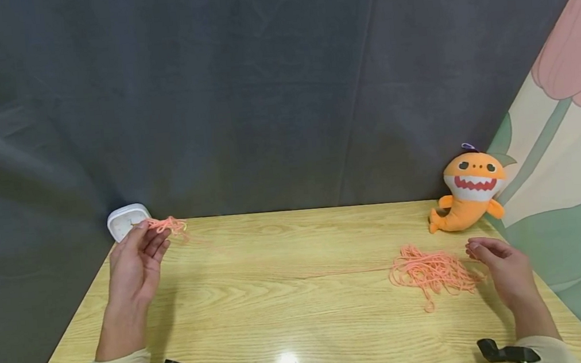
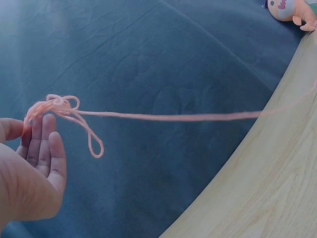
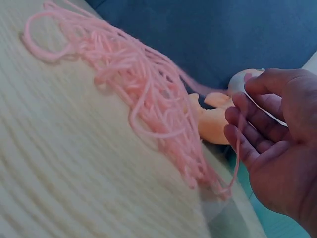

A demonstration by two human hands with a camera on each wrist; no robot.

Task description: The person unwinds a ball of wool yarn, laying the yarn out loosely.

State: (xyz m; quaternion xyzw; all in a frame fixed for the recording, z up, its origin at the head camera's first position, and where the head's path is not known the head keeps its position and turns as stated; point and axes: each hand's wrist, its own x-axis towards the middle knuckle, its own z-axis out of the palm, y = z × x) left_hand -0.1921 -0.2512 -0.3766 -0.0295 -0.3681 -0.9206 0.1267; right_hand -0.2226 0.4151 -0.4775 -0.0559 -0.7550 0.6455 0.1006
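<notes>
A small looped bundle of coral-pink yarn (image 2: 54, 105) is pinched between the thumb and fingers of my left hand (image 1: 134, 267), raised near the table's back left corner. From that bundle a single strand (image 2: 188, 118) stretches rightward across the left wrist view. On the right of the table lies a loose, tangled pile of the same yarn (image 1: 433, 271). Just right of it, my right hand (image 1: 505, 269) pinches a strand between thumb and fingertips. In the right wrist view, that strand (image 3: 237, 153) hangs past the fingers (image 3: 247, 131) down to the pile's edge.
An orange shark plush (image 1: 470, 191) sits at the back right corner, behind the yarn pile. Partly behind my left hand stands a white clock (image 1: 125, 219). A dark curtain (image 1: 262, 92) borders the wooden table (image 1: 261, 316) at the back, a flowered cloth (image 1: 574, 226) at right.
</notes>
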